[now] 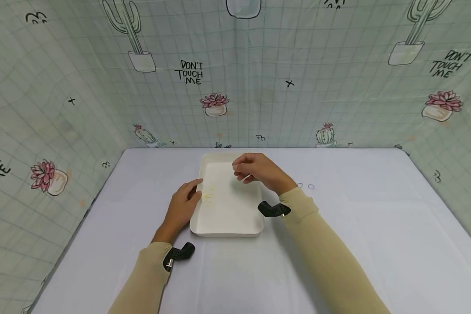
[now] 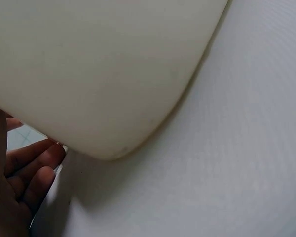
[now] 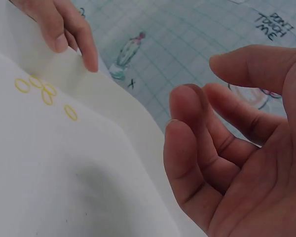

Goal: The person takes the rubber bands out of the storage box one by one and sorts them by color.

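A white rectangular tray (image 1: 231,218) lies on the table. Several small yellow rings (image 1: 209,204), thin like little rubber bands, lie inside it by the left wall. My left hand (image 1: 182,207) holds the tray's left rim; in the left wrist view its fingers (image 2: 42,163) bend up against the outer edge. Above the upper right part of the tray hovers my right hand (image 1: 261,172), loosely curled. Its thumb and fingers (image 3: 182,153) stand apart in the right wrist view, with nothing visible between them.
Two small dark-outlined rings (image 1: 311,186) lie on the white tablecloth (image 1: 377,226), right of the tray and near my right wrist. A curtain (image 1: 267,78) printed with cacti encloses the table at the back and sides. Both wrists carry black camera mounts (image 1: 274,209).
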`<state>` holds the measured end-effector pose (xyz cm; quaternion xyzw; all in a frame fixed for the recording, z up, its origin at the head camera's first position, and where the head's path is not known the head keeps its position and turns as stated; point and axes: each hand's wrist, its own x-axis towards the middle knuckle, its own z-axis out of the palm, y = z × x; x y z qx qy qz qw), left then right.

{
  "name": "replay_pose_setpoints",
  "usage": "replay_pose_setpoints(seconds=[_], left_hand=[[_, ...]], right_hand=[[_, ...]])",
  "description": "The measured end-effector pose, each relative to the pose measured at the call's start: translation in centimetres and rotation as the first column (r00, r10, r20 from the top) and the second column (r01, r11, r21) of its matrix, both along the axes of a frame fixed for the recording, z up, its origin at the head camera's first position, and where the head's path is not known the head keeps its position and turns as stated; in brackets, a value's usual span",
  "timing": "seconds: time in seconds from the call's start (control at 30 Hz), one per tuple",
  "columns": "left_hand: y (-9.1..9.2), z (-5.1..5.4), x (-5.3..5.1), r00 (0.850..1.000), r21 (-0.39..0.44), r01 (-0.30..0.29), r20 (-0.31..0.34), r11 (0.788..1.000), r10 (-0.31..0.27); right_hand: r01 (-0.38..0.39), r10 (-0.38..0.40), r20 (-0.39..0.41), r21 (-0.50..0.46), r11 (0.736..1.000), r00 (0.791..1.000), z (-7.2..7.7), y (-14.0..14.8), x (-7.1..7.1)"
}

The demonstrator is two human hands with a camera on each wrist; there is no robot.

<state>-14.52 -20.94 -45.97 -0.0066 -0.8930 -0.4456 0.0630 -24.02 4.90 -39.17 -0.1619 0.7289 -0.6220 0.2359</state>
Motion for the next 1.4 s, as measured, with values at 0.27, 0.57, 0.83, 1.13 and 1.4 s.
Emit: replay_pose_setpoints(seconds=[0.27,0.57,0.83,1.13,1.4], left_hand=[[-0.4,0.2,-0.1,1.0,-0.008,0.004,0.0,1.0,-0.004],[0.2,0.3,-0.4,1.0,0.017,0.012,0.013,1.0,-0.012],[0.0,0.2,-0.4,1.0,0.015,-0.009,-0.004,1.0,0.009],[-0.2,0.2,0.0,1.0,-0.007,-0.01,-0.01,1.0,0.01],[-0.2,0.1,-0.6,0.999,-0.012,0.008,-0.037,1.0,-0.009]], right_hand=[[-0.011,0.008,0.063,0.042,0.999,0.998,-0.5,-3.4,-1.6],[-0.004,-0.009,0.053,0.245,0.969,0.999,-2.7,-5.5,-2.6],[-0.048,0.068,-0.064,0.284,0.958,0.996,-3.8,-6.8,-2.5],[-0.125,0.216,-0.196,0.396,0.91,0.957,-4.4,-7.6,-1.7],[-0.078,0.223,-0.264,0.468,0.88,0.938,-4.2,-7.5,-1.8]])
